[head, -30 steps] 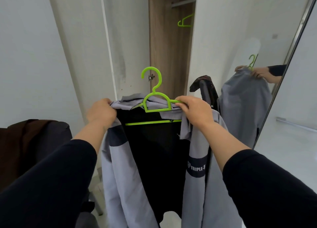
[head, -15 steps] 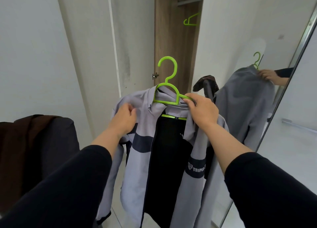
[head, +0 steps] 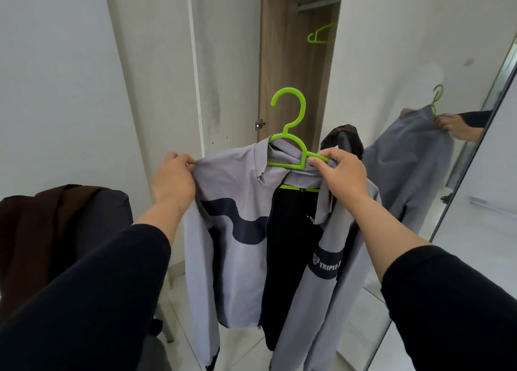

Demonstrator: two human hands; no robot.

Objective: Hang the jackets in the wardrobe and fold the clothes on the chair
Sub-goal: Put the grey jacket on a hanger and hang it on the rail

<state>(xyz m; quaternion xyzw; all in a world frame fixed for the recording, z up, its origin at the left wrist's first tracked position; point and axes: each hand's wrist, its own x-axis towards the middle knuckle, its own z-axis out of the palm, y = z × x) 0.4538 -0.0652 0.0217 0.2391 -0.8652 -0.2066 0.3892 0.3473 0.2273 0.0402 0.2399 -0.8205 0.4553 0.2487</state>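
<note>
A: Hand status?
B: Right hand [head: 340, 172] pinches green hanger [head: 291, 135]; left hand [head: 173, 180] grips shoulder of grey jacket [head: 237, 231].
A: Jacket position?
B: On hanger, before open wardrobe [head: 296, 77].

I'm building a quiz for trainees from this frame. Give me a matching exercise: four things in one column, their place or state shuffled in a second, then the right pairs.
Things:
1. grey jacket
2. spare green hanger
3. brown garment
4. right hand

Places or states:
A. draped at lower left
B. grips the green hanger that bears the jacket
C. inside the open wardrobe
D. left hand pinches its shoulder

Pairs: 1-D, 2-C, 3-A, 4-B
</note>
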